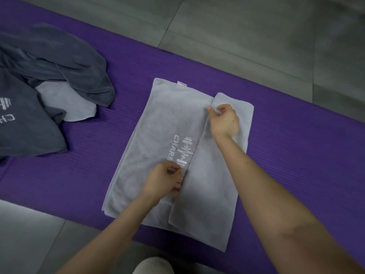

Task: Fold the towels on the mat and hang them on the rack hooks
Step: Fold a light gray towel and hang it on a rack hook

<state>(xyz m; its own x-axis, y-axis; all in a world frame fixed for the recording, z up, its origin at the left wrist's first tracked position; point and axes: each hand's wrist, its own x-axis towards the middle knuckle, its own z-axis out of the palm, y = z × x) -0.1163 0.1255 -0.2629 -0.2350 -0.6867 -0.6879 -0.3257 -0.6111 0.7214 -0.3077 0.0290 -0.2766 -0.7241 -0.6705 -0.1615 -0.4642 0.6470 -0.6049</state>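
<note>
Pinching the folded flap's edge of the light grey towel [158,123], left hand [166,180] and right hand [224,120] should lay it straight on the purple mat [286,155], corners matched.

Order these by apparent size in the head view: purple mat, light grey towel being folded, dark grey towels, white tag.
1. purple mat
2. light grey towel and dark grey towels: they look about alike, and the dark ones run off frame, so I leave them unranked
3. white tag
</note>
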